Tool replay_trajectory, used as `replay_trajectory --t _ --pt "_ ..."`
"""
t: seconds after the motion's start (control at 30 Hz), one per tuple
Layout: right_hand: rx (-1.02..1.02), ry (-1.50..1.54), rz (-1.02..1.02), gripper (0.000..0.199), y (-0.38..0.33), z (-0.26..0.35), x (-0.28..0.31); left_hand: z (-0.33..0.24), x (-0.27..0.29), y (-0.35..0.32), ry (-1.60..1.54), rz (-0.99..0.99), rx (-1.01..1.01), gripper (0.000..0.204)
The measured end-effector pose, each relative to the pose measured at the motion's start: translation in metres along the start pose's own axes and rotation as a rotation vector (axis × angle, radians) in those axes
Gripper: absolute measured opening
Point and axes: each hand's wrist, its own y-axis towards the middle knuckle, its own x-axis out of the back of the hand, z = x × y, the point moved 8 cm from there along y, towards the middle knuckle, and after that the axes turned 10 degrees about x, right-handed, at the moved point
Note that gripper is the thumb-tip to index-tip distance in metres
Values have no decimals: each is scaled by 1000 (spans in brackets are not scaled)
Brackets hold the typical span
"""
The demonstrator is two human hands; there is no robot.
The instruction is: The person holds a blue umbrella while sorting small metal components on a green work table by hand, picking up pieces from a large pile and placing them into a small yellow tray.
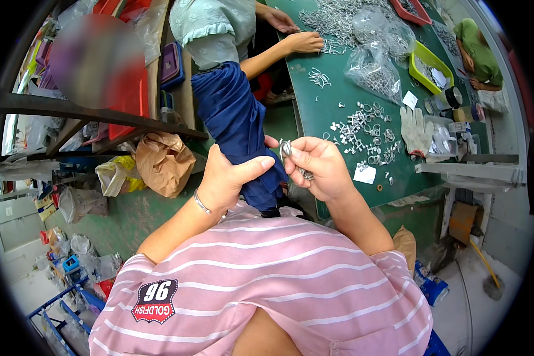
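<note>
Between the thumb and fingers of my right hand [321, 169] are small silver rings [286, 148], apparently more than one. Another ring-like metal piece [305, 174] shows lower, by the curled fingers. My left hand [228, 175] is just to the left, its thumb stretched toward the rings. One left fingertip shows close beside them, and the other left fingers are hidden behind the hand. I see nothing held between that thumb and fingertip. Both hands are in front of my striped pink shirt, at the near left edge of the green table [314, 113].
Loose silver pieces [371, 133], a white glove [415, 130] and clear bags [374, 71] of parts lie on the table. A yellow-green basket [430, 68] stands farther right. A co-worker in dark blue clothing [231, 113] sits close ahead. Left are a metal rack and brown paper bag [163, 163].
</note>
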Motion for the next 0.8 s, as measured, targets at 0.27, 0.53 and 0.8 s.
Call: replay_trajectory --t 0.27,0.53,0.8 --pt "-63 165 34 13 -1 -7 -5 2 1 -1 132 13 -3 45" --pt "45 -66 -28 13 -2 -2 -2 1 5 -3 77 13 -12 39" --pt "220 -374 -156 10 -9 28 -3 -4 4 -6 46 -21 -40 43"
